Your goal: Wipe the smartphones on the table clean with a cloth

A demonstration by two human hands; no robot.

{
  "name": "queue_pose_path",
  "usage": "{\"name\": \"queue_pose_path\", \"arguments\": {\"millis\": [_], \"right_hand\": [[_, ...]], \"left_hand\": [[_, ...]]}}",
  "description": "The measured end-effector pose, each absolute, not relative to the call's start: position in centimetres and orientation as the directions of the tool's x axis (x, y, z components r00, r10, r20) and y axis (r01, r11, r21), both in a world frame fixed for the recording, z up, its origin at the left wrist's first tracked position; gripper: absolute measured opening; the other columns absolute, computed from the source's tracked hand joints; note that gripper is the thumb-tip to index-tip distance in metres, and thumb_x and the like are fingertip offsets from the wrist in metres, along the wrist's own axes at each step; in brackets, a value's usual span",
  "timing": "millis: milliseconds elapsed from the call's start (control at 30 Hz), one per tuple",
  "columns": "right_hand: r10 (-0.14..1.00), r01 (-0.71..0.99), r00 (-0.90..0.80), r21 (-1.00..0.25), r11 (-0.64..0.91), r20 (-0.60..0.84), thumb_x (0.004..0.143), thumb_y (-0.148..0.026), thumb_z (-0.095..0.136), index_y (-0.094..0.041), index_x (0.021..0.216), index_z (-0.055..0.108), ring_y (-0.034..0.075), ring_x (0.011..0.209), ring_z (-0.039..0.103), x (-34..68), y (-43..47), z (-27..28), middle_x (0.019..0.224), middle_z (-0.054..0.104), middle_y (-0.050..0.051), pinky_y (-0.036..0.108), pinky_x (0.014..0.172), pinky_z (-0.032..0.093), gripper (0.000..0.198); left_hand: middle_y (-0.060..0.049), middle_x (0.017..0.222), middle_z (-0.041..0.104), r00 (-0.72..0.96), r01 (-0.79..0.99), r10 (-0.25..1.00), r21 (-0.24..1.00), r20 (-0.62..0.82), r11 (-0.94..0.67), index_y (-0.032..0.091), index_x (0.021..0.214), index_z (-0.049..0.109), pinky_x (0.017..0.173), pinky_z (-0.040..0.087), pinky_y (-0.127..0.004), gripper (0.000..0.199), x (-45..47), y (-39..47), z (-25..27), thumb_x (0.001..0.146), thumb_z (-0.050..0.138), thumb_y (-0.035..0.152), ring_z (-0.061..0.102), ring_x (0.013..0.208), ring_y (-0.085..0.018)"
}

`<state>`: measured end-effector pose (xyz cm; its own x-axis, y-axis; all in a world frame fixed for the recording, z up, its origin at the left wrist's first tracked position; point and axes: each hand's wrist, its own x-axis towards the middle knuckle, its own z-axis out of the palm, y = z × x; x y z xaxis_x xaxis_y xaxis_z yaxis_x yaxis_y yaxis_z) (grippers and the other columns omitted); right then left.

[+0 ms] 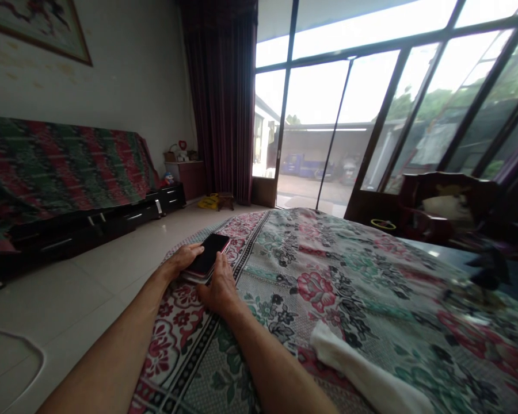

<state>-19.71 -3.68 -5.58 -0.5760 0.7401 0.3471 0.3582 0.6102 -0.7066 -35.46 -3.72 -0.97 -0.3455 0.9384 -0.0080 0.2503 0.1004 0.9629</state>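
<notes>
A smartphone with a dark screen and reddish edge lies face up near the left edge of the flower-patterned cloth. Beneath it a pale, thin layer shows along its near edge; what that is I cannot make out. My left hand grips the phone's left side, thumb at the screen's edge. On the other side my right hand holds the near right corner, fingers along the edge and thumb below. Both palms hide parts of the phone's sides. To the right of my right forearm lies a white cloth.
The patterned cloth covers a broad surface with a drop to the tiled floor on the left. A white cable runs over the floor. Farther off stand a covered cabinet, a wooden armchair and glass doors.
</notes>
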Motion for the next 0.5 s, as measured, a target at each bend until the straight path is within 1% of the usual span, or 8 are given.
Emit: {"name": "queue_pose_path", "arguments": {"millis": [100, 233, 400, 500], "right_hand": [[0.738, 0.352, -0.564, -0.701, 0.62, 0.37, 0.07, -0.021, 0.058, 0.001, 0.15, 0.017, 0.038, 0.146, 0.017, -19.75, -3.42, -5.78, 0.155, 0.022, 0.028, 0.055, 0.117, 0.02, 0.093], [0.741, 0.379, -0.561, -0.681, 0.626, 0.369, 0.071, -0.023, 0.06, 0.004, 0.149, 0.018, 0.038, 0.145, 0.018, -19.71, -3.36, -5.77, 0.154, 0.022, 0.031, 0.053, 0.118, 0.02, 0.093], [0.732, 0.369, -0.561, -0.675, 0.639, 0.387, 0.073, -0.023, 0.06, 0.004, 0.149, 0.019, 0.037, 0.145, 0.018, -19.76, -3.47, -5.76, 0.153, 0.024, 0.03, 0.051, 0.119, 0.019, 0.09], [0.741, 0.369, -0.57, -0.694, 0.618, 0.357, 0.072, -0.023, 0.062, 0.001, 0.149, 0.019, 0.037, 0.145, 0.018, -19.37, -3.63, -5.41, 0.154, 0.024, 0.029, 0.051, 0.118, 0.021, 0.091]], "left_hand": [[0.0, 0.069, 0.072, -0.339, 0.245, 0.941, 0.964, -0.016, 0.104, 0.017, 0.089, 0.071, 0.054, 0.046, -0.025, 0.03, -35.67, -3.47, -1.11, 0.066, 0.069, 0.036, 0.063, 0.061, -0.019], [-0.002, 0.071, 0.073, -0.336, 0.266, 0.942, 0.958, -0.009, 0.103, 0.015, 0.089, 0.071, 0.055, 0.047, -0.025, 0.031, -35.74, -3.46, -1.04, 0.066, 0.069, 0.036, 0.064, 0.062, -0.02], [-0.003, 0.075, 0.074, -0.373, 0.347, 0.927, 0.931, 0.026, 0.114, 0.017, 0.088, 0.072, 0.057, 0.05, -0.026, 0.028, -35.65, -3.45, -1.04, 0.069, 0.067, 0.036, 0.066, 0.065, -0.021], [-0.003, 0.078, 0.075, -0.415, 0.422, 0.908, 0.897, 0.063, 0.131, 0.017, 0.087, 0.072, 0.063, 0.052, -0.029, 0.026, -35.4, -3.45, -0.94, 0.071, 0.065, 0.037, 0.069, 0.073, -0.024]]}}
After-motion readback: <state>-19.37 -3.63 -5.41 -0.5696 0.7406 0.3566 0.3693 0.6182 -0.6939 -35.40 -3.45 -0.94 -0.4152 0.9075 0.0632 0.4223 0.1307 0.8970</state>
